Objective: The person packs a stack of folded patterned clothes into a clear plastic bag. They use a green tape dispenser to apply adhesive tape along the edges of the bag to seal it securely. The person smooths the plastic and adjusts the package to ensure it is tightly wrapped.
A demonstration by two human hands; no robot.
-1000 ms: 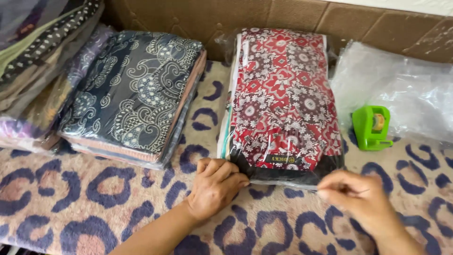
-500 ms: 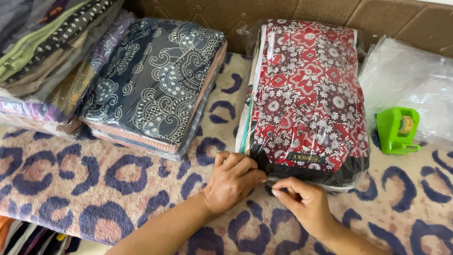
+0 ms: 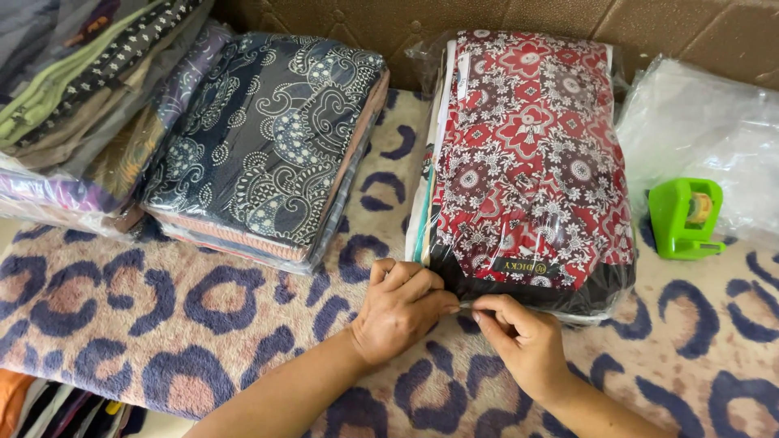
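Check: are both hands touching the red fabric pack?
Touching. The head view shows the left hand and right hand with fingertips pinched on the near plastic edge of the red fabric pack.

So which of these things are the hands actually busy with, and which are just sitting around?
In use:
- left hand and right hand, pinching the near edge of the bag
- red patterned fabric stack in a clear plastic bag

Lying about:
- dark blue patterned fabric stack
- green tape dispenser
- loose clear bags
- folded cloth pile at far left
- spotted blanket underneath
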